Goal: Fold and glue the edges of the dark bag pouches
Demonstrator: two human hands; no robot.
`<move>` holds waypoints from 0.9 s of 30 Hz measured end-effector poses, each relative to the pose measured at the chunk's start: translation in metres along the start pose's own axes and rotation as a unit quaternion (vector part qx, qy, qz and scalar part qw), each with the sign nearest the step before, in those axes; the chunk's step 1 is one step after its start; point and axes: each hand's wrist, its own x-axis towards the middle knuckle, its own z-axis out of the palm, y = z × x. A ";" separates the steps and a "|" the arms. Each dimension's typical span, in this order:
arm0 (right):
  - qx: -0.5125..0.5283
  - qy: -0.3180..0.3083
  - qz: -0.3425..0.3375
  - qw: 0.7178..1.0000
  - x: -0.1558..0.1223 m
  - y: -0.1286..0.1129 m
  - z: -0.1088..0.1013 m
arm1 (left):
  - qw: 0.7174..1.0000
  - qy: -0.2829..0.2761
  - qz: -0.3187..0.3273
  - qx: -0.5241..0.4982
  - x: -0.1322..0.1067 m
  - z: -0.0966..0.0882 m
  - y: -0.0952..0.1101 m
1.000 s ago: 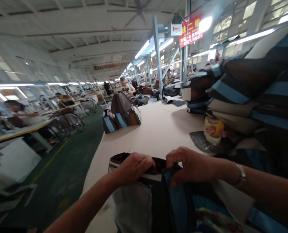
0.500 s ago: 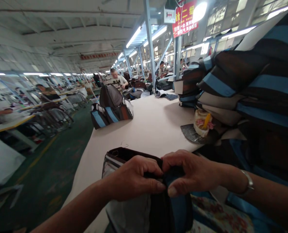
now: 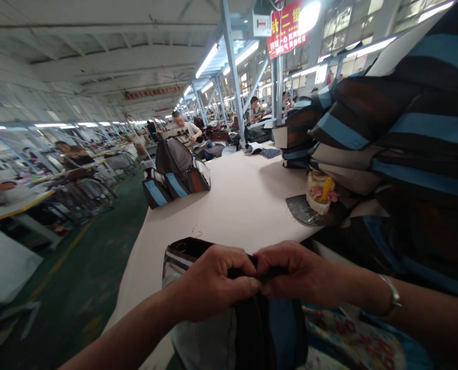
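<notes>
A half-made fabric bag point(image 3: 252, 329) in dark brown, blue and light grey stands at the near edge of the table, close to my body. My left hand point(image 3: 217, 280) pinches the bag's top edge between thumb and fingers. Right beside it, my right hand point(image 3: 298, 270) grips the same dark edge, and the two sets of fingertips almost meet. A bracelet point(image 3: 394, 295) circles my right wrist. The bag's open top shows a dark inside at the left; the bit of edge under my fingers is hidden.
The pale table point(image 3: 229, 205) stretches ahead. Another brown and blue bag point(image 3: 177, 172) stands at its left edge. A tall pile of similar bags point(image 3: 402, 113) fills the right side. A pot with a yellow handle point(image 3: 321, 192) sits on a dark plate point(image 3: 301, 210). A person point(image 3: 188, 128) works farther back.
Both my hands stay on the bag's top edge. My right thumb has moved up and left toward the left thumb, and the fingertips are closer together. The view has shifted slightly.
</notes>
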 end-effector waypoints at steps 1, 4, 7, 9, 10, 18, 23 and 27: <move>0.001 0.015 -0.001 1.000 0.000 0.001 0.002 | 1.000 0.004 0.010 0.012 0.000 0.000 0.000; 0.025 0.065 -0.012 0.997 -0.002 0.007 0.008 | 0.994 0.019 0.062 0.086 -0.003 0.003 -0.004; -0.008 0.120 -0.046 0.992 -0.004 0.013 0.013 | 0.978 0.036 0.119 0.168 -0.008 0.008 -0.010; -0.082 0.153 -0.099 0.980 -0.006 0.015 0.016 | 0.973 0.039 0.134 0.183 -0.011 0.009 -0.013; -0.118 0.160 -0.131 0.971 -0.007 0.016 0.016 | 0.975 0.038 0.131 0.176 -0.013 0.009 -0.013; -0.434 0.068 -0.260 0.860 -0.017 0.011 0.015 | 0.997 -0.065 -0.051 -0.009 -0.010 -0.006 -0.007; -0.446 0.058 -0.193 0.872 -0.027 0.010 0.016 | 0.993 -0.105 -0.052 -0.002 -0.009 0.002 -0.007; -0.261 0.057 -0.174 0.948 -0.034 -0.005 0.005 | 0.994 -0.068 0.032 0.077 -0.016 0.010 0.005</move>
